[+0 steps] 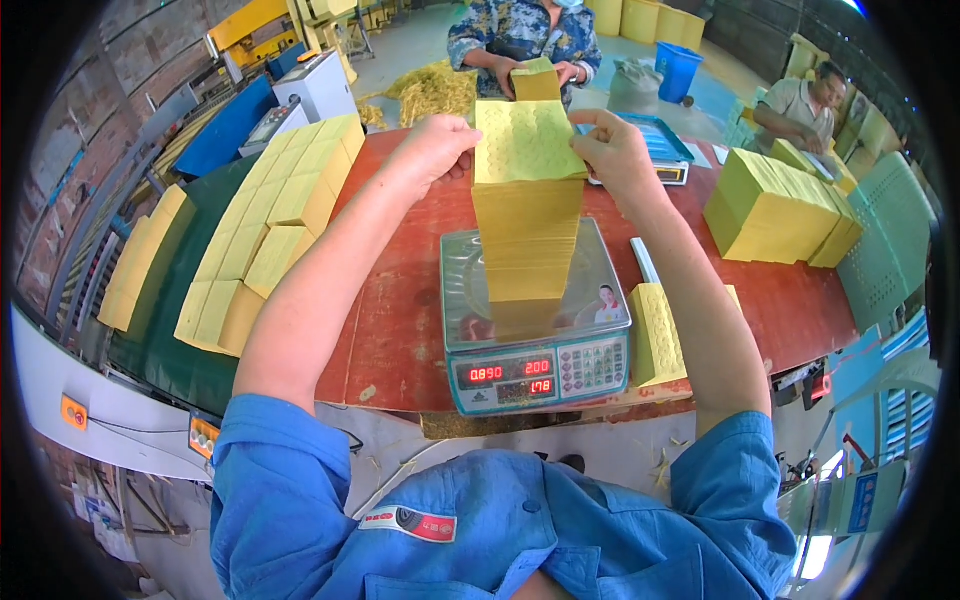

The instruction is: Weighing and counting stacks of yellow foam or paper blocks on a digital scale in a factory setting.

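Note:
A tall stack of yellow paper (528, 235) with an embossed pattern on its top sheet stands upright on the clear-covered plate of a digital scale (540, 370) with lit red figures. At the stack's upper left edge, my left hand (436, 150) is closed, thumb and fingertips pinched against the top sheets. My right hand (614, 152) pinches the upper right edge in the same way, fingers curled. How many sheets lie between the fingers cannot be made out. Partly behind my right forearm, a lower block of yellow paper (655, 335) rests beside the scale.
Rows of yellow paper blocks (290, 190) fill the left side on a green surface (160, 345). More blocks (775, 210) stand right on the red table (385, 330). Across it, a person in camouflage (525, 30) holds a paper block; a second scale (655, 150) sits nearby. Another person (800, 110) sits far right.

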Available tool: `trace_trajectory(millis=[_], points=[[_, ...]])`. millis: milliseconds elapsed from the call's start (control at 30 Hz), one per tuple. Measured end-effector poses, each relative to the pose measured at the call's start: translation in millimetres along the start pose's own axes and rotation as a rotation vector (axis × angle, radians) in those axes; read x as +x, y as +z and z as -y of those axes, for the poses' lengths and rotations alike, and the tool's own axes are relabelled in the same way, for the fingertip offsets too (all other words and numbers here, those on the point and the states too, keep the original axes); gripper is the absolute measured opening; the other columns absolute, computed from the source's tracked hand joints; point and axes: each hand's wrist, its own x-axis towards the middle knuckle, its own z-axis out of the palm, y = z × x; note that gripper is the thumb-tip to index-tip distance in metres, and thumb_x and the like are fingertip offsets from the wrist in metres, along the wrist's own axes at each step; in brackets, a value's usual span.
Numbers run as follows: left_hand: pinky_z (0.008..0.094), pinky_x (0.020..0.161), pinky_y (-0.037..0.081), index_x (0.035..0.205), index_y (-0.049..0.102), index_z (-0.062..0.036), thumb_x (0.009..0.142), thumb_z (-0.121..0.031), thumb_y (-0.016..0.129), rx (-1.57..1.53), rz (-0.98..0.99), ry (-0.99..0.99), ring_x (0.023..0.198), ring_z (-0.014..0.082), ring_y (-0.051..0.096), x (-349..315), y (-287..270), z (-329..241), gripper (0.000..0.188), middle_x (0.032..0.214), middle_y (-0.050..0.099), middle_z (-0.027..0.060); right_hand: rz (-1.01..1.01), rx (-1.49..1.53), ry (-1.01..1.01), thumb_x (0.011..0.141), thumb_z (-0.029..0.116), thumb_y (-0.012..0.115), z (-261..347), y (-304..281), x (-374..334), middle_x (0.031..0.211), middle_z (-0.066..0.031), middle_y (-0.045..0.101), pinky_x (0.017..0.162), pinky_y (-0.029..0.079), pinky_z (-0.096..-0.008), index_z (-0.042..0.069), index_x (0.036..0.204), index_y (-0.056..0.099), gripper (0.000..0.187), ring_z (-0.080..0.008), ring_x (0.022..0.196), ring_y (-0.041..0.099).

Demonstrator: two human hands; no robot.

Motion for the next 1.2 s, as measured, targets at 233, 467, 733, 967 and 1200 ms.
trace_trajectory(millis=[233,467,733,967,1200], points=[[0.0257,0.05,0.041,0.078,0.058,-0.0107,0.094,-0.026,0.056,0.035,-0.07,-0.021,0.056,0.0106,0.054,-7.9,7.9,0.6,0.023,0.068,0.06,0.0005,-0.019,-0.011,-0.045,0.08,0.011,0.066,-13.7,4.5,-0.2,0.076,-0.0083,0.067,0.066,0.05,-0.0289,-0.001,0.111,0.067,0.033,-0.0141,0.068,0.062],[0.0279,0.052,0.045,0.079,0.059,-0.0066,0.094,-0.024,0.055,0.084,-0.169,0.008,0.059,0.0113,0.056,-13.9,15.7,5.3,0.023,0.069,0.06,0.0027,-0.055,-0.115,-0.099,0.08,0.015,0.067,-5.6,7.5,-8.4,0.075,-0.0058,0.066,0.068,0.049,-0.0288,0.002,0.108,0.069,0.031,-0.0138,0.069,0.061],[0.0229,0.049,0.042,0.077,0.057,-0.0066,0.095,-0.022,0.054,0.152,-0.324,0.133,0.056,0.0101,0.054,-41.5,25.0,7.9,0.024,0.068,0.058,0.0021,-0.075,0.108,-0.062,0.087,0.012,0.064,-11.5,-7.1,-29.0,0.073,-0.0027,0.064,0.063,0.048,-0.0259,0.0,0.106,0.069,0.023,-0.0092,0.066,0.058],[0.02,0.05,0.038,0.077,0.057,-0.0121,0.099,-0.023,0.054,-0.104,-0.435,0.216,0.056,0.005,0.051,-129.9,33.6,17.6,0.024,0.067,0.058,-0.0009,-0.032,0.373,-0.068,0.095,0.005,0.054,-18.3,-55.3,-100.5,0.073,0.0015,0.056,0.061,0.04,-0.0216,0.001,0.108,0.069,0.02,-0.0062,0.065,0.048],[0.0204,0.053,0.038,0.079,0.058,-0.0106,0.099,-0.025,0.055,-0.118,-0.488,0.235,0.057,0.0055,0.051,-153.3,70.3,11.2,0.024,0.069,0.06,0.0003,0.055,0.375,0.122,0.095,0.006,0.053,-53.9,-86.9,-137.6,0.071,0.0018,0.054,0.062,0.04,-0.0227,0.0,0.108,0.069,0.021,-0.007,0.065,0.048]])
